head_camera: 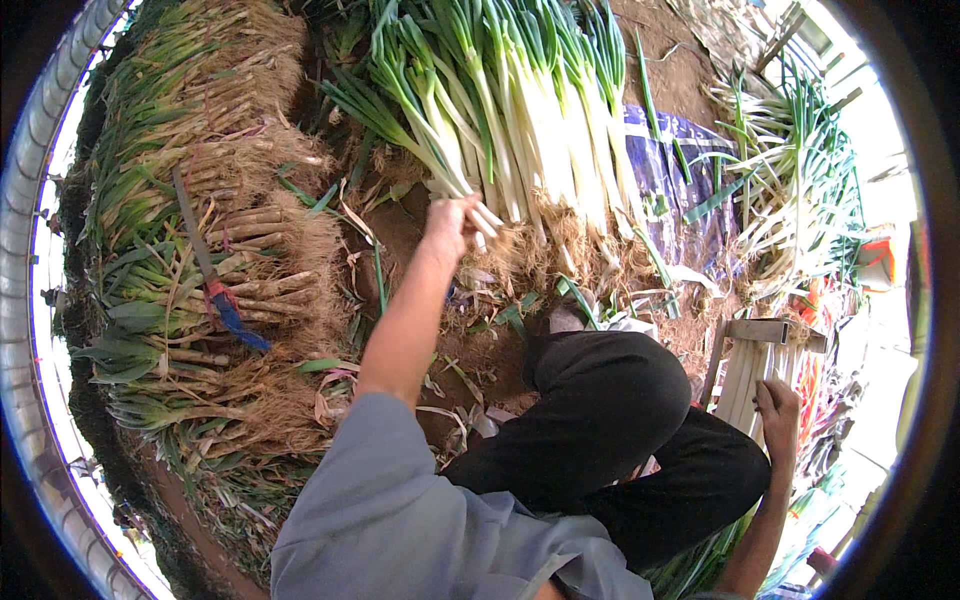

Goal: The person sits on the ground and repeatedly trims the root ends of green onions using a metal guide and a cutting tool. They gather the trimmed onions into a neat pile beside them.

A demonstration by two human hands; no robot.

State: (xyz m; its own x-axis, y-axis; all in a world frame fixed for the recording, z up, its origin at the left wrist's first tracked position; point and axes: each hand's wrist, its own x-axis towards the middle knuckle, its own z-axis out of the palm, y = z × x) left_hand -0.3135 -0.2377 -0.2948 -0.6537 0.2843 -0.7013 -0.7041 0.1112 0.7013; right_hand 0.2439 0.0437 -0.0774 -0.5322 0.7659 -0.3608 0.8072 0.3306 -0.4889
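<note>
My left hand [450, 225] is closed around pale leek stalks [487, 223] near their root ends. Their green tops fan up and to the left. Beside it lies a broad row of cleaned white leeks [547, 127], roots towards me. My right hand [780, 412] is at the right, fingers bent, next to white stalks [739, 390] lying below a metal frame [754, 330]. Whether those fingers grip a stalk is hard to see.
A large heap of unpeeled leeks [255, 232] fills the left side. A long blade [193, 232] with a blue-wrapped handle [238, 321] lies on it. Purple plastic sheeting [675, 195] is on the soil, with more cleaned leeks [787, 180] at far right. Trimmings litter the ground.
</note>
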